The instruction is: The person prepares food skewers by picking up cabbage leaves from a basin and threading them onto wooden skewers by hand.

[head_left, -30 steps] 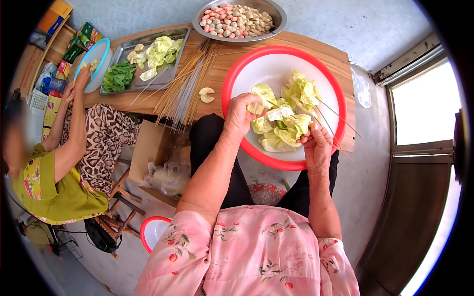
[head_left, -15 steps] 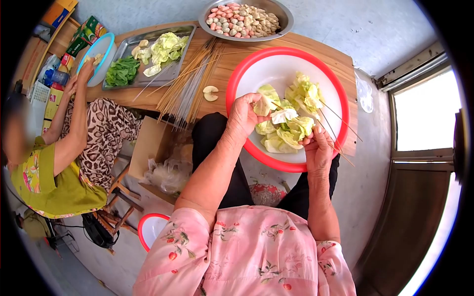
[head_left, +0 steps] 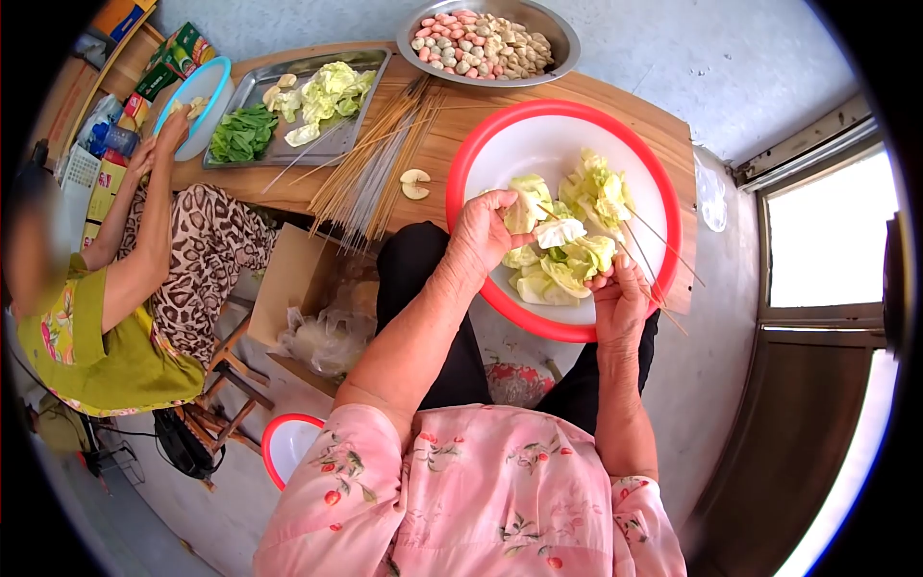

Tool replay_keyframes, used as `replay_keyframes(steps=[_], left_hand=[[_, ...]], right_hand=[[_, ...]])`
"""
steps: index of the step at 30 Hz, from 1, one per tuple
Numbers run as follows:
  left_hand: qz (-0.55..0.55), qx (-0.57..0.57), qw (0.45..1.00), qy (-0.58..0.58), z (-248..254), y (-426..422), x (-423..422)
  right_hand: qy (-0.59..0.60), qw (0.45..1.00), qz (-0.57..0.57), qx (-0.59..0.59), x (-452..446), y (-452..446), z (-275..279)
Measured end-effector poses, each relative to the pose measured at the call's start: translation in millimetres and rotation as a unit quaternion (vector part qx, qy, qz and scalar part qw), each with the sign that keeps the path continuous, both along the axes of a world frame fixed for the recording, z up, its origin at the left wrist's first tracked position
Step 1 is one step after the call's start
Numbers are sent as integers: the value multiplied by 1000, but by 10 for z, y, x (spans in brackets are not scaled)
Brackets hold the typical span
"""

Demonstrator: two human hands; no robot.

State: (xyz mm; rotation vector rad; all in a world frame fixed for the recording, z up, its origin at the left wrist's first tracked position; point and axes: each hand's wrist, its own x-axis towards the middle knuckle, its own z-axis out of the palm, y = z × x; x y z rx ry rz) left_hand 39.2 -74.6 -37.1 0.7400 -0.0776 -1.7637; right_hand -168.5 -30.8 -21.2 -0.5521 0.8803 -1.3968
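My left hand (head_left: 484,231) pinches a pale cabbage leaf (head_left: 526,204) above the near left part of a white basin with a red rim (head_left: 461,159). A thin wooden skewer tip shows beside that leaf. My right hand (head_left: 620,288) is closed on a skewer (head_left: 642,275) at the basin's near right edge, with a leaf at its fingertips. Between my hands, more leaves, one of them whitish (head_left: 560,232), hang close together over the basin. Behind them lies a bunch of leaves (head_left: 596,192) with skewers sticking out over the rim.
Loose skewers (head_left: 375,168) and a round slice (head_left: 414,184) lie on the wooden table (head_left: 635,111). A metal tray (head_left: 336,152) holds greens; a steel bowl (head_left: 574,48) holds pink and beige pieces. At the left, another person (head_left: 115,317) reaches into a blue-rimmed basin (head_left: 223,96).
The view has shifted slightly, so the table and basin appear a little lower and farther right. My hands keep their holds on the leaf and skewer with little movement.
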Motion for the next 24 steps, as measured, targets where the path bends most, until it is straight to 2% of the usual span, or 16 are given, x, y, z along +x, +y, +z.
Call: replay_keyframes(steps=[7,24], left_hand=[[-17,-27,999,-1,-42,-10,-7],[-34,7,998,43,-14,-21,12]], right_hand=[[-9,1000,11,-4,-8,-5,-12],[-20,1000,24,-2,-17,-2,-13]])
